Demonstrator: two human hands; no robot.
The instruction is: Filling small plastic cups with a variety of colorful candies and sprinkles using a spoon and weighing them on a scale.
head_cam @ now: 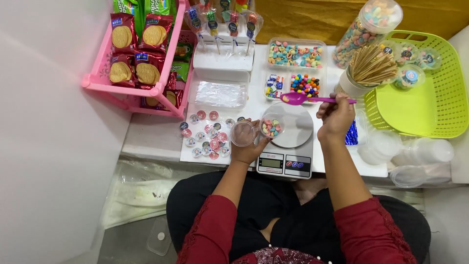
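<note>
From the head camera, looking down over my lap: my left hand [249,146] holds two small clear cups side by side at the near edge of the tabletop [156,139]. My fingers are curled around them from below. The empty cup [243,133] sits to the left with nothing in it; the filled cup [271,126] next to it already has a layer of pastel candies and hangs over the edge of the scale pan [293,124].

My right hand [336,116] is closed on the handle of the purple spoon [299,98], whose bowl hovers just beyond the pan, near the sectioned candy tray [295,68]. I cannot tell whether the spoon carries anything.

So I judge one cup is partly or fully portioned, and the other has yet to be started. A stack of unused clear cups and lids [415,156] waits to my right, which suggests plenty of filling remains. The round stickers [207,137] lie spread to the left, unused on these two cups. In the green basket [420,93] a few sealed little tubs already rest at the far end.
</note>
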